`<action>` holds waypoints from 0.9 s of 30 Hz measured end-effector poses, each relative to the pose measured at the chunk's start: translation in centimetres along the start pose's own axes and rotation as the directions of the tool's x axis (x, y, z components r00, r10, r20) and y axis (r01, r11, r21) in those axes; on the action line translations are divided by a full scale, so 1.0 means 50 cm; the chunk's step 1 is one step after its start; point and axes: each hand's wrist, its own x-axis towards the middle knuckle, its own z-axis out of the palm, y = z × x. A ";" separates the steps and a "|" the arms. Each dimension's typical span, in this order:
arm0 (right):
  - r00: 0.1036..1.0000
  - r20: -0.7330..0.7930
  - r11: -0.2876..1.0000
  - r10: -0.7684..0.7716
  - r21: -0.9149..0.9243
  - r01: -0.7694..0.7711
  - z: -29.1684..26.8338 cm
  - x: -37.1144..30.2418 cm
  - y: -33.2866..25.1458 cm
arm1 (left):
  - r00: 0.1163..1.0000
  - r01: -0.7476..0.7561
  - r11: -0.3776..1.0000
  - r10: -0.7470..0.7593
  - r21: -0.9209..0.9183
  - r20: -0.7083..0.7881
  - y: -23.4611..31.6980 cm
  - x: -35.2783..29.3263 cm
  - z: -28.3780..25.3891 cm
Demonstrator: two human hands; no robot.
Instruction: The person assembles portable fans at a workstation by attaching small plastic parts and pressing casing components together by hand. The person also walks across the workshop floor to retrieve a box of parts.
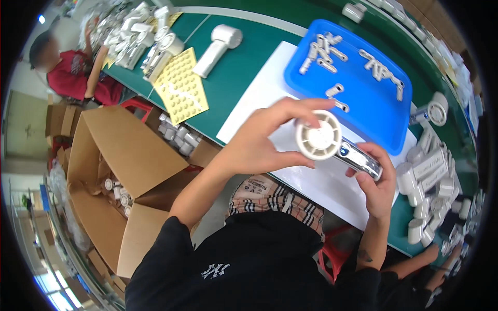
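Observation:
Over a white sheet [254,111] on the table, I hold a small white handheld fan [317,136] in both hands. My left hand [257,139] grips its round slotted head between thumb and fingers. My right hand [377,186] is wrapped around the handle, which shows a shiny silvery side. Just beyond my hands lies a blue tray [363,96] with several small white elongated parts [324,49] in loose groups.
Yellow sheets of round stickers [182,88] and another fan [212,52] lie left on the green table. Fans are piled far left [137,39] and right [428,176]. An open cardboard box [129,142] stands at left. A person in red [70,75] sits beyond; another person's arm [415,263] reaches in lower right.

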 end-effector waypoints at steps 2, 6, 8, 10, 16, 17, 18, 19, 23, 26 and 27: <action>1.000 -0.025 0.999 -0.002 -0.038 0.001 -0.012 -0.013 0.003 | 0.994 0.072 0.981 -0.086 0.178 0.073 0.022 0.025 0.003; 0.997 -0.068 0.997 -0.024 -0.077 0.018 -0.007 -0.020 0.018 | 0.995 0.050 0.989 -0.061 0.138 0.078 0.007 0.014 0.000; 0.993 -0.114 0.993 -0.008 -0.121 -0.006 -0.007 -0.019 0.011 | 0.994 0.089 0.992 -0.094 0.087 0.048 0.007 0.009 0.005; 0.994 -0.108 0.994 -0.017 -0.113 0.004 -0.003 -0.016 0.010 | 0.995 0.092 0.993 -0.094 0.080 0.024 0.000 0.004 0.006; 0.988 -0.149 0.994 -0.036 -0.104 0.020 -0.003 -0.014 0.009 | 0.999 0.049 0.997 -0.048 0.058 -0.019 -0.004 0.008 0.011; 0.989 -0.145 0.995 -0.040 -0.099 0.025 0.000 -0.008 0.009 | 0.998 0.063 0.992 -0.061 0.110 -0.020 -0.002 0.012 0.006; 0.989 -0.147 0.995 -0.034 -0.099 0.019 0.000 -0.008 0.010 | 0.997 0.081 0.985 -0.079 0.150 -0.021 0.003 0.013 0.006; 0.989 -0.141 0.996 -0.038 -0.085 0.026 0.004 -0.004 0.012 | 0.993 0.118 0.980 -0.116 0.161 -0.021 0.016 0.019 0.002; 0.996 -0.087 1.000 0.004 -0.016 -0.005 0.008 -0.002 0.013 | 0.994 0.105 0.978 -0.107 0.178 0.004 0.002 0.016 -0.003; 0.995 -0.099 1.000 0.010 -0.026 -0.013 0.003 -0.002 0.007 | 0.996 0.094 0.981 -0.093 0.169 -0.018 -0.007 0.014 0.004; 0.994 -0.105 1.000 0.013 -0.025 -0.016 0.003 -0.003 0.005 | 0.996 0.088 0.984 -0.085 0.153 -0.030 -0.009 0.012 0.004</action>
